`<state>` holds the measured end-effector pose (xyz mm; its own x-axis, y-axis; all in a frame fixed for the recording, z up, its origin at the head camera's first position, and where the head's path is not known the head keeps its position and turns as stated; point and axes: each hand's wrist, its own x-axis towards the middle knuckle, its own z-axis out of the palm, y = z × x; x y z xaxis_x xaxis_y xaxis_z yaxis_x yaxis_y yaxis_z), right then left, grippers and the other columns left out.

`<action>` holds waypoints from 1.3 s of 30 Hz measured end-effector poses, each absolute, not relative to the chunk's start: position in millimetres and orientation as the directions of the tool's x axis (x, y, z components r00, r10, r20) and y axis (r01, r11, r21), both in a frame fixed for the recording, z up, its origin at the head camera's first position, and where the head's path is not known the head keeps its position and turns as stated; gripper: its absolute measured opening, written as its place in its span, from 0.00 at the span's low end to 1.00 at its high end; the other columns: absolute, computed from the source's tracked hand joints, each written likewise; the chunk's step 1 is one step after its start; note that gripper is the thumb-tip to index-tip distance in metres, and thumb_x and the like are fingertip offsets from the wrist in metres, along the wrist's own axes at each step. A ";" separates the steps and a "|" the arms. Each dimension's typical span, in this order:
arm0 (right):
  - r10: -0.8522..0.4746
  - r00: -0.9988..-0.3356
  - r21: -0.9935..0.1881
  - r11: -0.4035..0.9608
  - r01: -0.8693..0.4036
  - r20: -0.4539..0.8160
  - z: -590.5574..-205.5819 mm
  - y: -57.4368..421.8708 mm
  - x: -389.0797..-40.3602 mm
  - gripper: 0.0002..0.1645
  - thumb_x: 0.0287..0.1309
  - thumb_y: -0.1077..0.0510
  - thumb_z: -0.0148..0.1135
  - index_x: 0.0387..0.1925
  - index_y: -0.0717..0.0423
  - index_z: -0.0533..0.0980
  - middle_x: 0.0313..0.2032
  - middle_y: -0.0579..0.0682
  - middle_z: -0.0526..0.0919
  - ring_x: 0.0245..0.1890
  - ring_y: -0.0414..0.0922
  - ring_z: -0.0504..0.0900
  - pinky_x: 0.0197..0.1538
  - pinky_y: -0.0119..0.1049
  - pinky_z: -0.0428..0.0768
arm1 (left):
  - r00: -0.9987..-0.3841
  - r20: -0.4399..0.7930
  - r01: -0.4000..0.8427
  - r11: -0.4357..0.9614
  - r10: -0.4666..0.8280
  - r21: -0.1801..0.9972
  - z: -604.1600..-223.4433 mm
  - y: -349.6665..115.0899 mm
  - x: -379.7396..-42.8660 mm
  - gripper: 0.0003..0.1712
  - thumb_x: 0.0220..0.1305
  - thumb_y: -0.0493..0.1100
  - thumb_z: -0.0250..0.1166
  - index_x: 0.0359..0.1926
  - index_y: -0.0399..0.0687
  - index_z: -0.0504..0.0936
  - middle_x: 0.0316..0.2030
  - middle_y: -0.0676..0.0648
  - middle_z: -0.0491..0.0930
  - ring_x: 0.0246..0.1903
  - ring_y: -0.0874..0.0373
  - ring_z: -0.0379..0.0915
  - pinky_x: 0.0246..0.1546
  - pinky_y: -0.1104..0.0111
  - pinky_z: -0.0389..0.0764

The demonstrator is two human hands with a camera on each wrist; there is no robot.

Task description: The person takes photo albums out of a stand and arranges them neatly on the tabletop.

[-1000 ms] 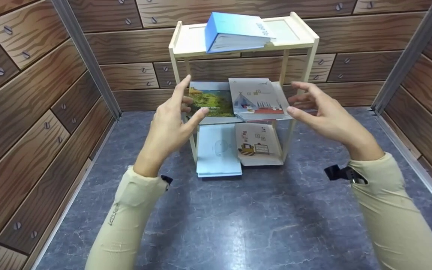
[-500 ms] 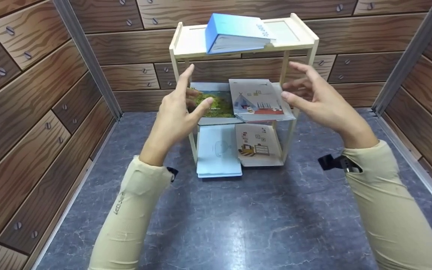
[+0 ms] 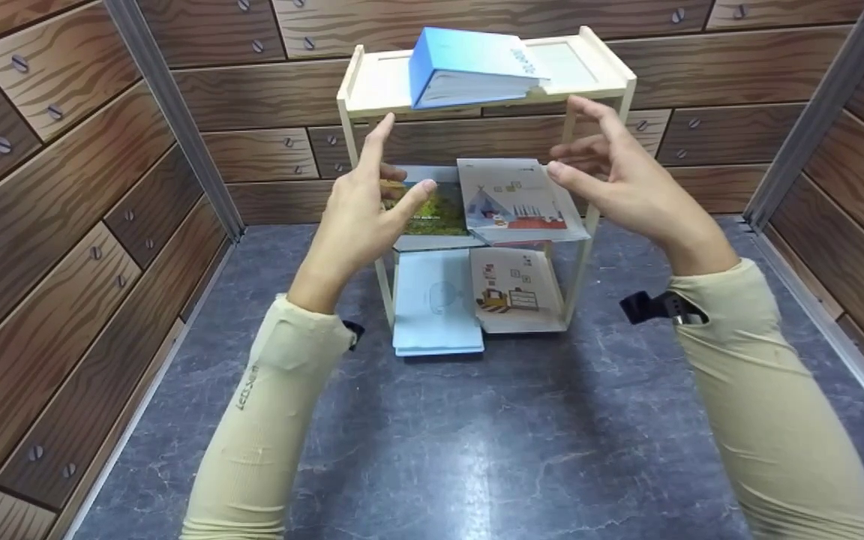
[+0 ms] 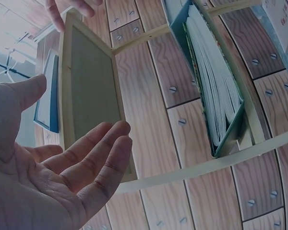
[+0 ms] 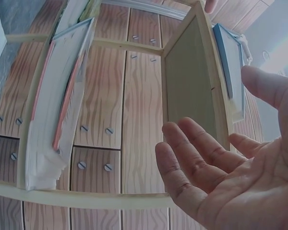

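Note:
In the head view a pale wooden shelf rack (image 3: 597,94) stands ahead with a thick blue book (image 3: 477,56) lying on its top board. My left hand (image 3: 361,214) is raised in front of the rack's left side, fingers spread and holding nothing. On the other side my right hand (image 3: 631,180) hovers before the right post, also holding nothing. Between them, the middle shelf bears a book with a green landscape cover (image 3: 439,214) and a white picture book with a tent (image 3: 514,199). In the left wrist view the fingers (image 4: 103,165) are loosely bent below the top board.
On the bottom shelf lie a light blue book (image 3: 436,300), jutting out at the front, and a white book with a yellow vehicle (image 3: 518,289). Wood-patterned walls (image 3: 64,247) enclose the dark marbled floor (image 3: 432,442) on the left, back and right.
Both hands have risen toward the top board, the left drifting right and the right drifting left, so they are closer together. The rack and books have stayed in place.

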<state>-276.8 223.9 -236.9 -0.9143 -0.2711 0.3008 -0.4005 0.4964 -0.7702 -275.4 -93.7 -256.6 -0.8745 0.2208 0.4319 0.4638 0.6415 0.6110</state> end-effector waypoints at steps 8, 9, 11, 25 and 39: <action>-0.274 -0.917 -0.788 0.475 -0.392 0.291 -229.1 215.0 -282.5 0.52 0.76 0.45 0.66 0.86 0.33 0.45 0.69 0.62 0.77 0.65 0.56 0.80 0.72 0.56 0.76 | -0.877 0.426 0.460 0.639 0.221 0.617 -249.7 -89.7 -280.1 0.52 0.77 0.61 0.65 0.88 0.62 0.44 0.64 0.41 0.84 0.56 0.49 0.87 0.57 0.51 0.87; -0.278 -0.917 -0.792 0.469 -0.390 0.287 -228.0 214.1 -283.5 0.52 0.75 0.45 0.66 0.87 0.33 0.44 0.69 0.62 0.77 0.66 0.56 0.79 0.73 0.56 0.75 | -0.879 0.422 0.458 0.640 0.222 0.617 -248.7 -89.0 -280.3 0.52 0.77 0.61 0.65 0.88 0.62 0.44 0.64 0.42 0.84 0.56 0.49 0.87 0.57 0.52 0.87; -0.288 -0.917 -0.799 0.460 -0.387 0.278 -225.6 212.2 -284.9 0.53 0.75 0.44 0.66 0.87 0.33 0.44 0.70 0.63 0.77 0.67 0.57 0.79 0.72 0.55 0.76 | -0.882 0.415 0.454 0.638 0.222 0.623 -246.6 -87.6 -280.6 0.53 0.77 0.62 0.65 0.88 0.62 0.44 0.64 0.42 0.83 0.56 0.49 0.87 0.56 0.52 0.88; -0.290 -0.918 -0.805 0.456 -0.380 0.270 -218.9 196.8 -293.9 0.58 0.75 0.43 0.65 0.88 0.39 0.38 0.68 0.63 0.78 0.58 0.47 0.83 0.58 0.35 0.83 | -0.885 0.395 0.458 0.606 0.245 0.650 -239.6 -79.7 -288.1 0.53 0.78 0.61 0.64 0.88 0.61 0.42 0.64 0.41 0.83 0.53 0.50 0.88 0.54 0.56 0.89; -0.294 -0.916 -0.828 0.412 -0.381 0.275 -220.2 191.8 -294.8 0.57 0.76 0.46 0.64 0.88 0.37 0.37 0.67 0.63 0.79 0.60 0.50 0.84 0.57 0.35 0.84 | -0.884 0.387 0.464 0.585 0.261 0.666 -236.5 -77.7 -289.9 0.53 0.78 0.60 0.64 0.88 0.60 0.43 0.62 0.42 0.85 0.51 0.50 0.89 0.55 0.56 0.88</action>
